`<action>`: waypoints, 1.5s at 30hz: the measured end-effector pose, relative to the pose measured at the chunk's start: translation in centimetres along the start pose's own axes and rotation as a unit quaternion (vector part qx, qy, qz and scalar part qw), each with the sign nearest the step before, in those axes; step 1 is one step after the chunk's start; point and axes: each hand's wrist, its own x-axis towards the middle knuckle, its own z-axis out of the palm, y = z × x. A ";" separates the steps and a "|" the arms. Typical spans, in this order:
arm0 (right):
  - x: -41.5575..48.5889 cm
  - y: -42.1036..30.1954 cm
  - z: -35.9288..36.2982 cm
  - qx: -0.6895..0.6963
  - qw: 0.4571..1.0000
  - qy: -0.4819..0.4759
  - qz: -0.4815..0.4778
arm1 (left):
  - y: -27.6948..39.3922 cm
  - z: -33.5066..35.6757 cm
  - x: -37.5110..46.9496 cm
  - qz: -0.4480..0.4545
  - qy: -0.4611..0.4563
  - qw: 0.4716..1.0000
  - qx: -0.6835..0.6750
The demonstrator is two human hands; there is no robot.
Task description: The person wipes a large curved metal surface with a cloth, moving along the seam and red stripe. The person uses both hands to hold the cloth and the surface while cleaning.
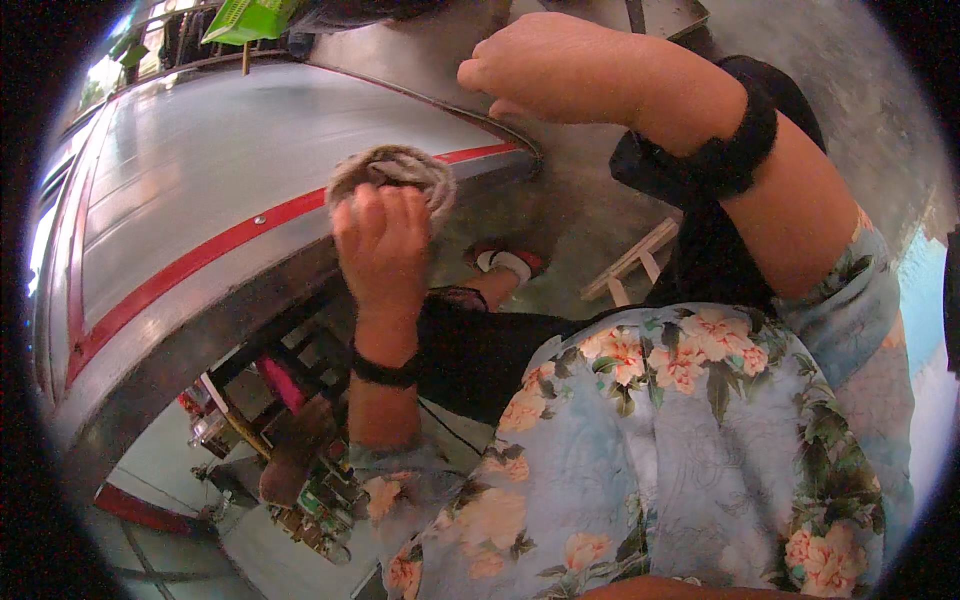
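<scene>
My left hand (384, 244), with a dark band at the wrist, grips a bunched grey-brown cloth (401, 166). The cloth sits at the front edge of a grey metal-looking tabletop (217, 142), overlapping its red border strip (199, 266). Farther right, my right hand (559, 71) is raised beyond the table's right corner, its fingers curled and its palm turned out of sight. No object shows in it, though the inside of the hand is hidden. A wide black band (724, 161) wraps that forearm.
A bright green plastic basket (251, 19) is at the table's far side. Below the near edge lie several cluttered items, one bright pink (280, 384). A slatted wooden piece (630, 259) and a foot in a red and white shoe (510, 264) show near the floor.
</scene>
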 end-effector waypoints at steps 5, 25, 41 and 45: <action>-1.0 -1.0 -0.6 -0.017 1.000 -0.011 0.015 | 6.4 6.8 0.6 0.050 -0.090 0.991 -0.082; -0.1 -0.6 -2.8 -0.001 0.999 -0.020 -0.033 | 12.7 12.3 5.0 0.065 -0.415 0.882 -0.214; 2.8 2.1 -1.0 -0.012 0.998 -0.065 0.023 | -12.9 -8.8 0.8 -0.299 -0.007 0.946 0.125; 2.9 3.1 -0.4 0.007 0.999 -0.043 0.013 | -24.9 -17.6 1.7 -0.118 0.255 0.942 0.180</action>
